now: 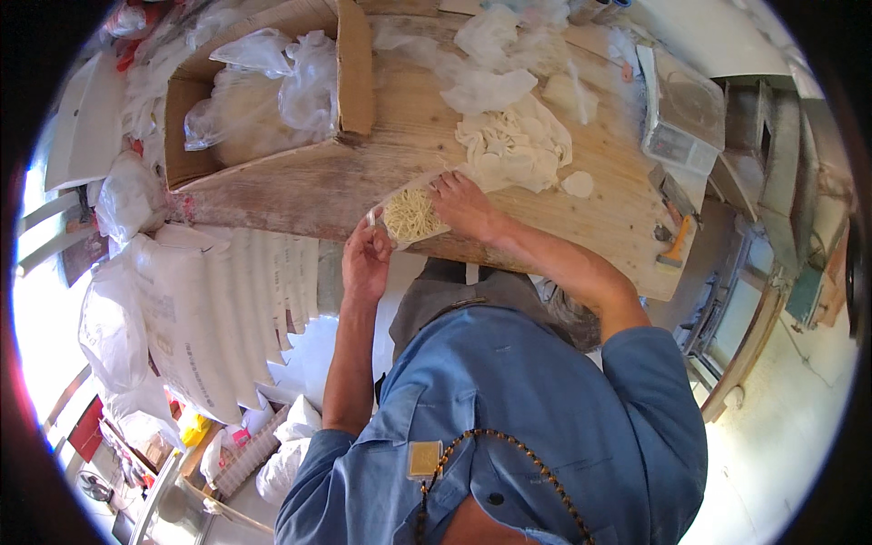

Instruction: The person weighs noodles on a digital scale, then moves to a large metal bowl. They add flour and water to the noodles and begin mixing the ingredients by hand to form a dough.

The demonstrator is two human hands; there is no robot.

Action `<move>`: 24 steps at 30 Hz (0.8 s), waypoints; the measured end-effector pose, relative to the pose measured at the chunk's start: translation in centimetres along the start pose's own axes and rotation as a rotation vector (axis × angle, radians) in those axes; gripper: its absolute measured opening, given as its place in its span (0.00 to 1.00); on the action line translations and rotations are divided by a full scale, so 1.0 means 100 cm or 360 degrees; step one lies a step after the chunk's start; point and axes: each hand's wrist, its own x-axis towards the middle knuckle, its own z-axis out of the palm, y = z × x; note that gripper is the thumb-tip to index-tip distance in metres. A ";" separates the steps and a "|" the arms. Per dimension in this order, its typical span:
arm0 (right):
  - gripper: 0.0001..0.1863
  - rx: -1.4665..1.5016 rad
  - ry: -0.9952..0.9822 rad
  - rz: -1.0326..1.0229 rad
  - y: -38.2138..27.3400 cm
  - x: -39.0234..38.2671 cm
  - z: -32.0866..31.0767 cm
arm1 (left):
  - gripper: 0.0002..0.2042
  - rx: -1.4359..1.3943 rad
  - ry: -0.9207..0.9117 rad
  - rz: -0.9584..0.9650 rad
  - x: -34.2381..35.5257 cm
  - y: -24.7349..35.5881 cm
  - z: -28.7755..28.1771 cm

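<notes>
A clear plastic bag of pale, thin noodles (413, 216) lies at the near edge of the wooden table, in front of my body. My left hand (366, 261) pinches the bag's left edge, its fingers bent and raised. On the other side, my right hand (460, 203) is closed over the bag's upper right edge, fingertips pressed on the plastic. A heap of pale, floury dough pieces (518, 143) sits just beyond my right hand. One small round dough piece (578, 184) lies apart to its right.
A cardboard box (356, 68) with plastic bags stands at the back left. The wooden table (409, 100) also carries loose plastic film (495, 86), a lidded clear container (683, 113) and a yellow-handled tool (675, 243) at right. Stacked white sacks (204, 309) fill the left side.
</notes>
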 end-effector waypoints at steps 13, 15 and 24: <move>0.14 0.0244 -0.0196 -0.0152 -0.072 0.016 -0.020 | 0.25 0.0052 -0.0107 0.0029 0.010 0.003 0.015; 0.13 0.0351 0.0032 -0.0110 -0.063 0.014 -0.027 | 0.25 0.0004 -0.0070 0.0010 0.011 0.005 0.011; 0.28 0.1265 0.0017 0.1082 0.059 -0.071 0.007 | 0.25 0.0014 -0.0043 -0.0059 0.010 0.012 -0.002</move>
